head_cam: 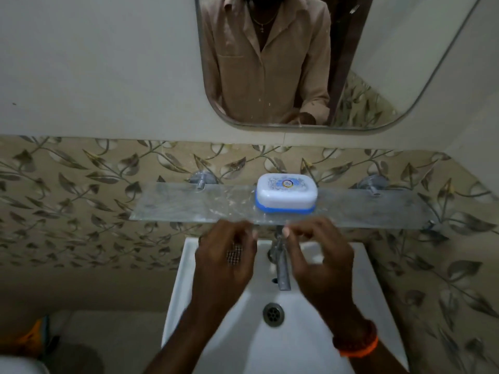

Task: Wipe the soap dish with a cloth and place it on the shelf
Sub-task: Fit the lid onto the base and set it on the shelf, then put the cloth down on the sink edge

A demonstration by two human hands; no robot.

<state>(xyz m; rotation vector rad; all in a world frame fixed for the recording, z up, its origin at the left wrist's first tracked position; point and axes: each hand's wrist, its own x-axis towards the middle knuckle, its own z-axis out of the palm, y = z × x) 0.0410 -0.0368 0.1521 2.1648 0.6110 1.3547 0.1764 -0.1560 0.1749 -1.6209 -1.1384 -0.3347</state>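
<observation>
A white soap dish (286, 192) with a blue base and closed lid sits on the glass shelf (189, 203), right of its middle. My left hand (225, 255) and my right hand (318, 255) hover side by side just below the shelf's front edge, over the basin. Both hands hold nothing, with fingers curled loosely and apart. Neither hand touches the dish. A ring shows on my left hand, an orange band on my right wrist. No cloth is in view.
A white washbasin (189, 292) with a metal tap (280, 265) and drain (273, 314) lies under my hands. A mirror (405, 63) hangs above the shelf and reflects a person's shirt. Leaf-patterned tiles cover the wall. An orange object (35, 333) lies at lower left.
</observation>
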